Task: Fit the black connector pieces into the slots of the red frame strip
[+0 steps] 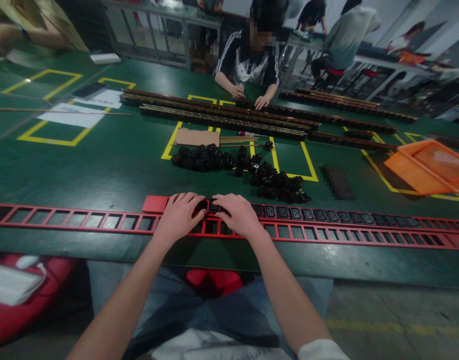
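Two long red slotted rails lie side by side along the table's near edge: a back rail (154,204) and a front rail (269,231). My left hand (179,214) grips the back rail near its left end, fingers over the far side and thumb on the near side. Against a black socket (213,205) in that same rail, my right hand (237,214) closes its fingertips. To its right runs a row of black power sockets (296,213) seated in the slots. The fingers partly cover the slots between my hands.
Loose black sockets lie in a pile (202,159) and a second heap (276,181) beyond the rails. Behind them are cardboard (197,137) and long dark strips (221,120), where a co-worker's hands (263,101) rest. An orange tray (428,167) stands right.
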The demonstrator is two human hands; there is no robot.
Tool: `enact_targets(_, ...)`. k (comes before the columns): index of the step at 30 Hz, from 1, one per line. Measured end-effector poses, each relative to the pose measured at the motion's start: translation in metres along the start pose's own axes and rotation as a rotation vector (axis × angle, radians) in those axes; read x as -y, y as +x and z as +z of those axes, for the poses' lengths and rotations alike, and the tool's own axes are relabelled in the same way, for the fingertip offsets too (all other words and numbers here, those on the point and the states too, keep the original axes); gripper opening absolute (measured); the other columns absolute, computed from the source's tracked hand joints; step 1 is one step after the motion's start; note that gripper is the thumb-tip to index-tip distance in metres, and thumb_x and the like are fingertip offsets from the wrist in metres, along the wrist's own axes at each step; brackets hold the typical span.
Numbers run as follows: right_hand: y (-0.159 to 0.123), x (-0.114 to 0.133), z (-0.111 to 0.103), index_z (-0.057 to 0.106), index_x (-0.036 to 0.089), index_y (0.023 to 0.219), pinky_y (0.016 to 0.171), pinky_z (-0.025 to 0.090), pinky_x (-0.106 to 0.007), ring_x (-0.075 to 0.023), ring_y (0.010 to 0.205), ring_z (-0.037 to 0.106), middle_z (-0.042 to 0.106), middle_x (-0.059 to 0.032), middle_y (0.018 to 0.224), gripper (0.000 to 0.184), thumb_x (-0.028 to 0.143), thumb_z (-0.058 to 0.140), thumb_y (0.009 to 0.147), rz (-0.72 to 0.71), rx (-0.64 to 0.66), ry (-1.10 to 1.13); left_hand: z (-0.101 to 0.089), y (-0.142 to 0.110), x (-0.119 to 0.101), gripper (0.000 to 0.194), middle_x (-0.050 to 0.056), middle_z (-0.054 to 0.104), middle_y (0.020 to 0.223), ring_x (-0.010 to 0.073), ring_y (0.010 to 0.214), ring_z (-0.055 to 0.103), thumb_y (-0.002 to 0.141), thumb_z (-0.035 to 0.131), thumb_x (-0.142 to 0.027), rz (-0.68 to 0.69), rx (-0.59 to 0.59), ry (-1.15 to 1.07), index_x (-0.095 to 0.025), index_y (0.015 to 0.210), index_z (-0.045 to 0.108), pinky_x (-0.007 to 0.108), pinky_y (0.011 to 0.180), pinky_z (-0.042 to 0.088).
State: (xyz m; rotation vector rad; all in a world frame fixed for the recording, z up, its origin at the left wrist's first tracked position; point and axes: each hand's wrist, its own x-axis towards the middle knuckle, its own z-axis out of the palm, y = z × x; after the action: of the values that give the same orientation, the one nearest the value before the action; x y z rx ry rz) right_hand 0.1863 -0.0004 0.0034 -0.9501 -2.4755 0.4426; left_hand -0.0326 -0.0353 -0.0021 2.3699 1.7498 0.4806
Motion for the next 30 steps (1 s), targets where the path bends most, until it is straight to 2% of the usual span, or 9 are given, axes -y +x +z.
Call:
enact_targets(9,0.0012,-0.0001,0.0014,0.063,0.024,0.119,0.095,0.046,-0.04,-0.0219,0.115,0.058,0.065,-0.006,0.13,0.033,0.02,0.07,0.087,0.015,0.017,0.009,0.0011,0.0,0.0,0.035,0.008,0.065,0.121,0.0275,0.114,0.056,0.094,0.05,-0.037,0.004,-0.002,0.007,-0.024,0.126,0.059,0.046,0.099,0.038)
enact_targets(15,0.001,0.0026,0.0003,0.063,0.024,0.118,0.097,0.045,-0.041,-0.0219,0.115,0.056,0.066,-0.0052,0.129,0.034,0.021,0.07,0.085,0.062,0.022,-0.007,-0.0012,-0.0028,-0.0008,0.035,0.008,0.064,0.123,0.027,0.117,0.055,0.095,0.049,-0.034,0.053,-0.013,0.013,-0.024,0.127,0.057,0.046,0.102,0.038)
enact_targets(23,0.0005,0.0051,-0.0024,0.059,0.021,0.125,0.097,0.045,-0.043,-0.0258,0.118,0.055,0.064,-0.0089,0.129,0.041,0.028,0.068,0.086,0.088,-0.02,-0.005,-0.0007,-0.0037,0.0008,0.035,0.009,0.063,0.124,0.0273,0.117,0.055,0.094,0.05,-0.032,0.087,-0.015,-0.025,-0.024,0.128,0.058,0.046,0.103,0.039)
enact_targets(30,0.0008,0.0025,0.0002,0.064,0.02,0.118,0.092,0.045,-0.043,-0.0267,0.112,0.058,0.067,-0.0095,0.122,0.034,0.031,0.068,0.086,0.103,-0.026,-0.046,0.0022,0.0054,-0.0032,0.04,0.008,0.062,0.128,0.0252,0.119,0.055,0.093,0.053,-0.033,0.084,0.022,-0.131,-0.025,0.133,0.053,0.045,0.104,0.041)
